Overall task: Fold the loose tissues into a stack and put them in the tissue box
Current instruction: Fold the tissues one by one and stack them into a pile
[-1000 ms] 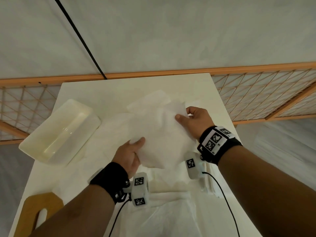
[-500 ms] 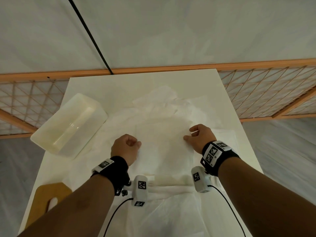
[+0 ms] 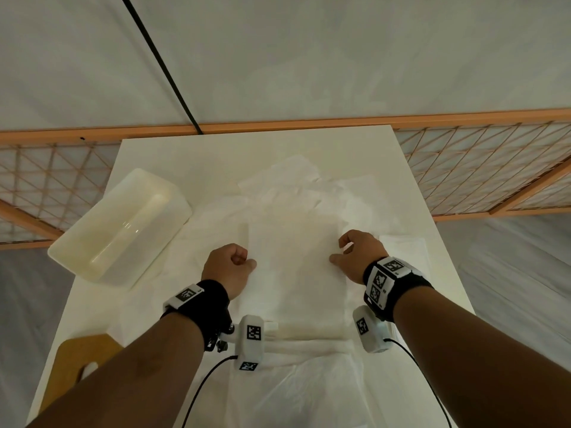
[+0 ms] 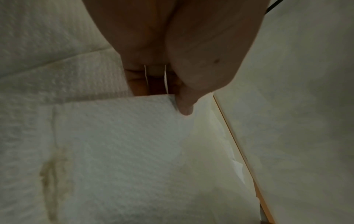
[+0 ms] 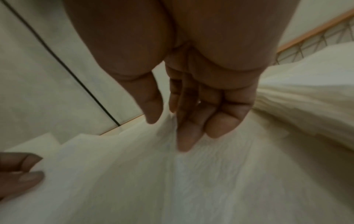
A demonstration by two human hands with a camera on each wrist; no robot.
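Laying one tissue (image 3: 296, 267) flat in the middle of the table (image 3: 216, 159), the person is working with both hands at its side edges. The left hand (image 3: 230, 268) is curled into a loose fist, and in the left wrist view its thumb and fingers are pinching the tissue's left edge. The right hand (image 3: 358, 254) is resting at the right edge with its thumb stretched onto the sheet and its fingers bent; the right wrist view is showing those fingers hanging loosely over the paper, gripping nothing that I can make out.

Judging by how things are lying, the task is sitting at an early stage. The tissue box (image 3: 120, 227) is standing open and tilted at the far left of the table, well apart from the hands, and its inside is looking empty. A heap of loose tissues (image 3: 296, 186) is spreading unfolded beyond the flat sheet, towards the far edge. Just below the sheet, near the wrists, a few folded tissues (image 3: 309, 338) are lying in what looks like the start of a stack, though how many I cannot tell. So the sheet in hand is not yet folded, most of the heap is waiting, and nothing is yet going into the box.
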